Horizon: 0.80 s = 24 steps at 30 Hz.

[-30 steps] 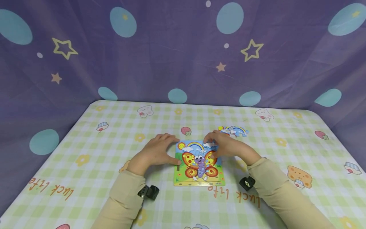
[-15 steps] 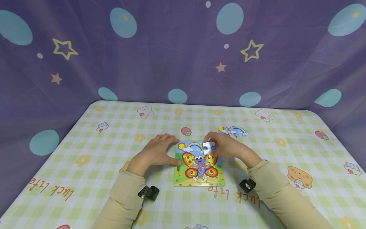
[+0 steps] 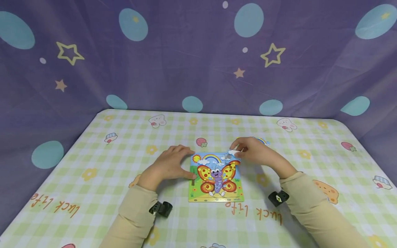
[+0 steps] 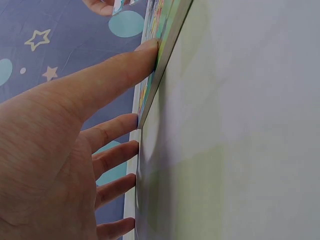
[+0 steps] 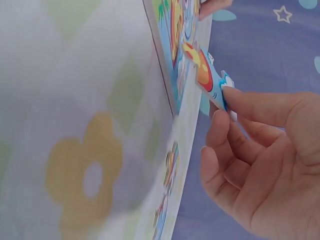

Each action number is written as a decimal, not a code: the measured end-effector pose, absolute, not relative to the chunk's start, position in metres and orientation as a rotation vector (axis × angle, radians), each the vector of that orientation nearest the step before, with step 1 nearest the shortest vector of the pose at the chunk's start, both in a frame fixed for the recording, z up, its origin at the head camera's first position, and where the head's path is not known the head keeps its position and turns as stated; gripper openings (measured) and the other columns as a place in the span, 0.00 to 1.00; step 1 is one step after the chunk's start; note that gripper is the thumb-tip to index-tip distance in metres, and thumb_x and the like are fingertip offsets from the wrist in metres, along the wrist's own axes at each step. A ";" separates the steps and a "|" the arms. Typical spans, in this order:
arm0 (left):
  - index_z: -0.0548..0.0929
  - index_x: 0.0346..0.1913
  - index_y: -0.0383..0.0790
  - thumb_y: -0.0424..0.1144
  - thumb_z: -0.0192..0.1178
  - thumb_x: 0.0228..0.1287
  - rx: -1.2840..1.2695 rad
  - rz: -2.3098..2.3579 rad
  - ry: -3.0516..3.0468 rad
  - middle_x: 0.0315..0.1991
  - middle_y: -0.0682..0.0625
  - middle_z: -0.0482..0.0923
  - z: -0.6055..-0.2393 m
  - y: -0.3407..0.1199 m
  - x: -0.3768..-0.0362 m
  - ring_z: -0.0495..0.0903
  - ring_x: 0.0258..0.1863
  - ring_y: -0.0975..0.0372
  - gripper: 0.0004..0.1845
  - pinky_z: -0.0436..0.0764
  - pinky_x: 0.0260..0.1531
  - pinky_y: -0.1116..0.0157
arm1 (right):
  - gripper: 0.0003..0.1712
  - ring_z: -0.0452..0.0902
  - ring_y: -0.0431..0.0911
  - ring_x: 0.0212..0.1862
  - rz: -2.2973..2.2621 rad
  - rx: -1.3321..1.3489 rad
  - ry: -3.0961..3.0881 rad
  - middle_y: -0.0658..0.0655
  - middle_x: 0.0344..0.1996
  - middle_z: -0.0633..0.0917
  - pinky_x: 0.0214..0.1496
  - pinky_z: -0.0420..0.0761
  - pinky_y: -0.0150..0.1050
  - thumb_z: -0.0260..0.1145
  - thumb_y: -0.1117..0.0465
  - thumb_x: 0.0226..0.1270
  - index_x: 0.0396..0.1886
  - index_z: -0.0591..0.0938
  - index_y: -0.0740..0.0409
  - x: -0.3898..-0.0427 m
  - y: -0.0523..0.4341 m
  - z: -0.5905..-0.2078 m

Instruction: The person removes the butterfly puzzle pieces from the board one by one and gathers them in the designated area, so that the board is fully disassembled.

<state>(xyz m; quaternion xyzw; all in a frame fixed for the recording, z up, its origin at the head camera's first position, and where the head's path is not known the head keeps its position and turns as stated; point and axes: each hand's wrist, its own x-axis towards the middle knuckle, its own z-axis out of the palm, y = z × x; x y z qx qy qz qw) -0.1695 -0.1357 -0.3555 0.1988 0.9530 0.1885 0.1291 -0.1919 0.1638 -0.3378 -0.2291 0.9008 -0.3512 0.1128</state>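
1. The step in hand looks to be careful handling of one puzzle piece (image 5: pixel 207 79) at the far right corner of the puzzle board (image 3: pixel 198 198). The board lies flat on the desk (image 3: pixel 297 172); the piece is tilted, and whether its edge touches the board is hard to tell.
2. To do this well, I would level the piece and match its orange-and-yellow edge to the printed butterfly wing before pressing or sliding anything. A tilted tab could catch (the grey patch beneath may be a gap or just shadow; I cannot say which).
3. A steady board should help, so light contact from the left hand (image 3: pixel 169 165) seems enough. Its thumb rests on the board's left edge, its index fingertip is at the far left corner, and the fingers are spread, clasping nothing.
4. The right hand (image 3: pixel 252 151) has a narrow grip, pinching the piece between thumb and curled fingers.
5. Loose pieces (image 3: pixel 263 141) lie on the desk just beyond that hand, partly hidden by it.
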 end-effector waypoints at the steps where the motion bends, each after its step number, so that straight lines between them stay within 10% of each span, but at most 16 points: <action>1: 0.72 0.70 0.48 0.59 0.75 0.48 0.577 0.547 2.770 0.72 0.47 0.63 -0.356 -0.136 -0.170 0.57 0.72 0.47 0.45 0.57 0.71 0.44 | 0.08 0.81 0.49 0.39 -1.038 -0.666 2.646 0.57 0.35 0.86 0.42 0.79 0.41 0.65 0.70 0.65 0.44 0.83 0.63 -0.192 0.166 -0.338; 24: 0.71 0.70 0.48 0.60 0.74 0.48 0.586 0.540 2.768 0.72 0.47 0.63 -0.357 -0.135 -0.170 0.57 0.72 0.47 0.46 0.57 0.70 0.44 | 0.09 0.80 0.49 0.40 -1.028 -0.489 2.751 0.57 0.35 0.85 0.41 0.79 0.42 0.66 0.63 0.69 0.45 0.84 0.63 -0.193 0.226 -0.336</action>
